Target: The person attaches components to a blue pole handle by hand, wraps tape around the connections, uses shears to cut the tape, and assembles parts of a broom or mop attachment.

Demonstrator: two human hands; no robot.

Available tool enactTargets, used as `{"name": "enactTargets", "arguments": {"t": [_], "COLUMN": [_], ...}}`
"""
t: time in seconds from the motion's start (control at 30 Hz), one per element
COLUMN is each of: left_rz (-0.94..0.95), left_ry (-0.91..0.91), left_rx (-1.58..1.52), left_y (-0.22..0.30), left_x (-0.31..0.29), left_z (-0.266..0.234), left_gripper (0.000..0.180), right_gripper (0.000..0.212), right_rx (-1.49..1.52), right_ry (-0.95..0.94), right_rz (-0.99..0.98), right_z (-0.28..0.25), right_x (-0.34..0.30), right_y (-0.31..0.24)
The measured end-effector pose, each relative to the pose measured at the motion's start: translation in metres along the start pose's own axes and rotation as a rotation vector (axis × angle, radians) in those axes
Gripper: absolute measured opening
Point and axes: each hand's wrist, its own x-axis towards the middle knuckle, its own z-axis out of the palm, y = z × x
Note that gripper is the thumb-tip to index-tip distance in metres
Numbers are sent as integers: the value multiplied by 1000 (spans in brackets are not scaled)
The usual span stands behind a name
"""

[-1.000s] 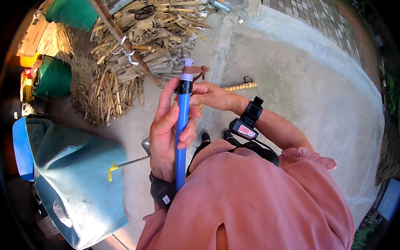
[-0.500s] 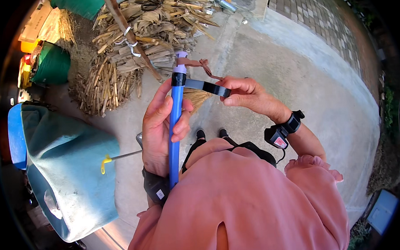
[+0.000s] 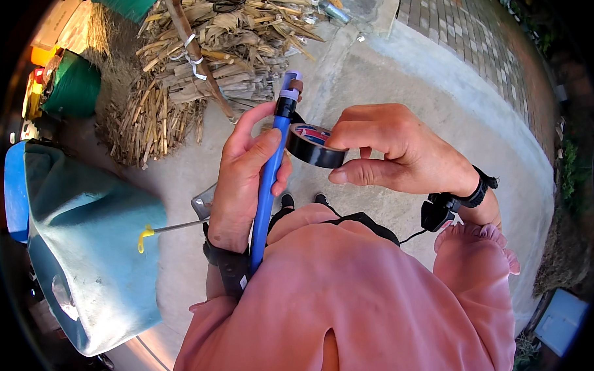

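My left hand [image 3: 241, 171] wraps round a blue pole [image 3: 267, 183], which leans slightly right with its lower end against my pink top. A light purple cap [image 3: 289, 86] tops the pole, with a bit of brown strap [image 3: 296, 85] at it. Just below the cap runs a band of black tape [image 3: 285, 107]. Close to the pole's right side is a roll of black tape [image 3: 317, 155]; a short stretch of tape leads from it to the band. My right hand [image 3: 400, 149] grips the roll, index finger at its core and thumb bent beneath.
Dry stalks and husks [image 3: 220, 51] lie heaped ahead, a wooden stick [image 3: 193, 52] across them. To the left, a blue-green sheet [image 3: 97, 258] covers something beside a blue drum [image 3: 16, 192]. A metal rod with a yellow hook [image 3: 145, 238] juts out near it. Concrete floor [image 3: 411, 260] surrounds my feet.
The tape roll has come in close to the pole and turned, showing its core; the stretched tape is shorter. The pole leans further right. The strap's dangling end is no longer visible.
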Motion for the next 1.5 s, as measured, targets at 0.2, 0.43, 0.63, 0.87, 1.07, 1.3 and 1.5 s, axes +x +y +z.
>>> {"name": "enactTargets", "arguments": {"t": [0.2,0.43,0.63,0.87,1.07,1.3,1.5], "left_rz": [-64,-92,-65,-58,-25,4,3], "left_ry": [107,135,84,83,82,149,143], "left_rx": [79,103,135,205,240,195,32], "left_y": [-2,-16,-18,-19,-17,-10,1], "left_x": [-2,-3,-9,-10,-9,-10,-8], "left_z": [11,4,6,6,7,-12,-17], "left_gripper": [22,14,16,35,43,42,44], "right_gripper": [31,40,43,43,45,35,23], "right_rx": [-182,-296,-311,-307,-332,45,623], "right_ry": [-172,-545,-754,-809,-856,-75,-57], "right_rz": [-28,253,336,345,293,238,456], "right_z": [-18,-6,11,18,27,-4,26], "right_x": [70,126,142,145,153,112,3], "right_y": [-3,21,36,48,55,19,70]}}
